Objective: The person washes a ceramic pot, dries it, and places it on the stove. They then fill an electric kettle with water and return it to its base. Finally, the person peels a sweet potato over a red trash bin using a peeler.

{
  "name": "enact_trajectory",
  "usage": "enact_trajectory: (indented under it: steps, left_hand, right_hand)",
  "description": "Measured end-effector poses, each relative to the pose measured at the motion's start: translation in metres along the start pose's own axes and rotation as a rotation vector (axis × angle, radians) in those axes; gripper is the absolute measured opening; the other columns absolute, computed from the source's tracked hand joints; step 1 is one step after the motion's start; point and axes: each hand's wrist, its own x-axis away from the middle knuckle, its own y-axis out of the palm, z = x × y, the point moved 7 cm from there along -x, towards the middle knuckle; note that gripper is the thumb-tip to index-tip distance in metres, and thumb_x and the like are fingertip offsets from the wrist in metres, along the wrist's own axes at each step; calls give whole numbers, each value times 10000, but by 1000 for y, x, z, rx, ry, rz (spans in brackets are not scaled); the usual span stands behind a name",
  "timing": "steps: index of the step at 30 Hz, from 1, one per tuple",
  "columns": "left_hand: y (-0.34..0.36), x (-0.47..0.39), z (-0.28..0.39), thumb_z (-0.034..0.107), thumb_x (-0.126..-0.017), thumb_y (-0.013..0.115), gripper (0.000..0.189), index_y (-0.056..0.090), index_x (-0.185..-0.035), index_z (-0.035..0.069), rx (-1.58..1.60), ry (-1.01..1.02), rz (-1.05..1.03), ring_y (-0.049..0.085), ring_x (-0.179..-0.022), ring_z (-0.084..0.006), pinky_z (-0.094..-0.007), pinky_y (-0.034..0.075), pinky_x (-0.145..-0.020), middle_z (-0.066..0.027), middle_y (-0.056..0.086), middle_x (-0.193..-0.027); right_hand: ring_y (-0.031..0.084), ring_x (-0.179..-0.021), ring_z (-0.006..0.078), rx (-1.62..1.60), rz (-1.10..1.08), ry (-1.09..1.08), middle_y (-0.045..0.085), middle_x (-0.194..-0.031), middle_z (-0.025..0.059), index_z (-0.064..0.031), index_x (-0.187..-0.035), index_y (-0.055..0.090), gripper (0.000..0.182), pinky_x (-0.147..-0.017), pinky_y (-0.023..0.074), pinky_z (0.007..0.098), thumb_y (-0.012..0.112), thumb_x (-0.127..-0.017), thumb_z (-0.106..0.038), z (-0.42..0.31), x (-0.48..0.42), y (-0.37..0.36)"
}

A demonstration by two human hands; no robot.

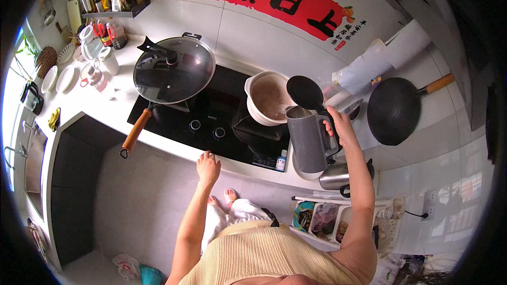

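My right hand (338, 128) grips the black handle of a grey electric kettle (307, 142), whose black lid (305, 92) stands raised. The kettle's lip is at the right rim of a white pot (259, 114) on the hob. Brownish, cloudy liquid (269, 93) is in the pot, and a pale splash shows below the lip. My left hand (208, 169) holds nothing; its fingers are at the counter's front edge, before the black hob (214, 114). On the left burner sits a wok with a glass lid (178, 71) and a wooden handle (136, 132).
A steel kettle (334, 176) stands at the counter's right end, above a rack of baskets (326, 221). A black pan (394, 111) hangs on the right wall. Plates (65, 79), jars and a white cup (109, 61) stand at left. Bags (126, 266) lie on the floor.
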Motion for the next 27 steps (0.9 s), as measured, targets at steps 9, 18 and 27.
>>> enact_trajectory:
  steps: [9,18,27]
  left_hand:
    - [6,3,8,237,-809,686,377,657,-1105,5,-100,36,21,492,-1229,-333,-434,378,-1043,-160,533,-1342]
    - [4,-1,8,248,-810,679,360,672,-1066,-6,-94,34,42,487,-1230,-326,-428,374,-1046,-158,560,-1285]
    - [4,2,9,239,-820,660,340,684,-1059,-1,-87,11,26,483,-1245,-325,-423,379,-1043,-152,554,-1303]
  right_hand:
    - [473,-381,124,124,-37,-16,563,-534,58,13,-711,616,535,-392,360,272,563,-958,-459,-19,-11,4]
    - [479,-385,114,307,-70,-60,560,-532,49,7,-704,604,558,-387,366,266,538,-967,-481,-35,-22,8]
    - [472,-386,109,430,-103,-69,545,-529,46,20,-709,599,572,-385,380,274,530,-965,-487,-49,-30,16]
